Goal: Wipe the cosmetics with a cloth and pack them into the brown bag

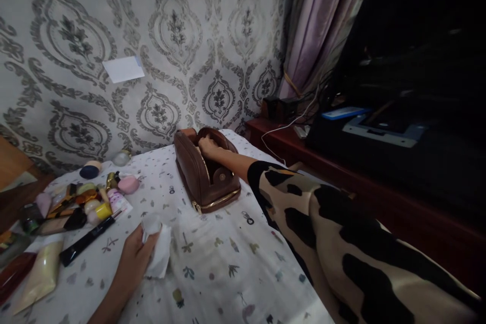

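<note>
A brown cosmetic bag (193, 174) with gold zippers stands unzipped on the patterned sheet. My right hand (207, 147) reaches into its top opening, fingers curled; the fingertips and whatever they hold, if anything, are hidden. In front of the bag, to its left, my left hand (138, 245) rests over the sheet, closed on a crumpled white tissue (159, 253) pinched between thumb and fingers. Nearest to that hand on its left lies a long black tube (87, 240).
Several cosmetics lie at the left, among them a pink sponge (129, 184), a cream tube (41, 273) and a yellow-capped bottle (102, 211). The patterned wall is behind. To the right, a dark red stand (273, 134) carries a cable (281, 129) and a large black screen (379, 162).
</note>
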Demonstrator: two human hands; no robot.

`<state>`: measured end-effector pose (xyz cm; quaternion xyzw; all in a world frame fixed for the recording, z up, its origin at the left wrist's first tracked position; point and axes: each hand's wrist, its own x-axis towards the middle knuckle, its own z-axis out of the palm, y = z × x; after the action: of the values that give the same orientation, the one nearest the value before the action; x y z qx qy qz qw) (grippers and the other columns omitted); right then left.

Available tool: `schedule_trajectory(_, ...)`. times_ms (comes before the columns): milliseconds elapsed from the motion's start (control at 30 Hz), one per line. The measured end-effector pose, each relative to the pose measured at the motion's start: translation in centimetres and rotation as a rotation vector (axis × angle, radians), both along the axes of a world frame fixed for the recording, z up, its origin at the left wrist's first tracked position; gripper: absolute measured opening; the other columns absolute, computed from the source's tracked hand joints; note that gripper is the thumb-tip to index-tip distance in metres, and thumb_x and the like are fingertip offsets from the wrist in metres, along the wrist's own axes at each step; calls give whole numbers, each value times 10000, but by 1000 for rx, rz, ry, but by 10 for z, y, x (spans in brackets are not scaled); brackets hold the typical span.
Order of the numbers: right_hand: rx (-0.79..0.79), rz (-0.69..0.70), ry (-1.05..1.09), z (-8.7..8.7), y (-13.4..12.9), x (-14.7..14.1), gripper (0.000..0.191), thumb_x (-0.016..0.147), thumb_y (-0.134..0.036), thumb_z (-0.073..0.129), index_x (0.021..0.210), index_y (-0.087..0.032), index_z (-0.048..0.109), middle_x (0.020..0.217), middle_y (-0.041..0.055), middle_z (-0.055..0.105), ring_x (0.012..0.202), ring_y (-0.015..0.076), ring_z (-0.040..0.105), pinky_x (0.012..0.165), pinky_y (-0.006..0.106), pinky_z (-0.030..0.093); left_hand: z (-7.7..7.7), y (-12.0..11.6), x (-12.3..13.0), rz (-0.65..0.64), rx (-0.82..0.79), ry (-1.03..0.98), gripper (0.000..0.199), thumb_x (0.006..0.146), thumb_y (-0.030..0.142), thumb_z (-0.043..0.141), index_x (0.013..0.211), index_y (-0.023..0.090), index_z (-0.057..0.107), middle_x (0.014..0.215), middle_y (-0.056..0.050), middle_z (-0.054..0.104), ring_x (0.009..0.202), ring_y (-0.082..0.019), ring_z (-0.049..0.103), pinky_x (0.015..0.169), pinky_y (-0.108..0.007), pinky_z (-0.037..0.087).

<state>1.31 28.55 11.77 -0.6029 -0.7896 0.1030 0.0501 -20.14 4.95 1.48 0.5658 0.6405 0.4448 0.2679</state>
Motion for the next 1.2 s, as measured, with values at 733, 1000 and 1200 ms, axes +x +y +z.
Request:
schedule_trajectory(733,460,670,455,-9,-194,-25,311,1018,-381,426,857,-196,616,828,33,644,738,152,563,626,259,332,2,5,-4,-34,133,22,380,775,532,597,879,172,654,877,-73,731,911,-287,653,886,-396,512)
schedule_trajectory(1000,35,447,846,-93,-195,-74,335,960,-329,497,652,-196,494,611,-28,499,606,126,455,600,244,309,-5,12,-11,-21,261,115,217,809,363,480,832,179,592,811,-54,675,833,-226,616,812,-339,503)
schedule_trajectory(1200,-155,447,942,-114,-190,-88,330,956,-380,436,672,-217,466,568,-29,517,570,143,516,601,255,361,-6,14,-23,61,251,200,72,828,218,496,772,192,534,707,-3,613,667,-161,551,658,-265,452)
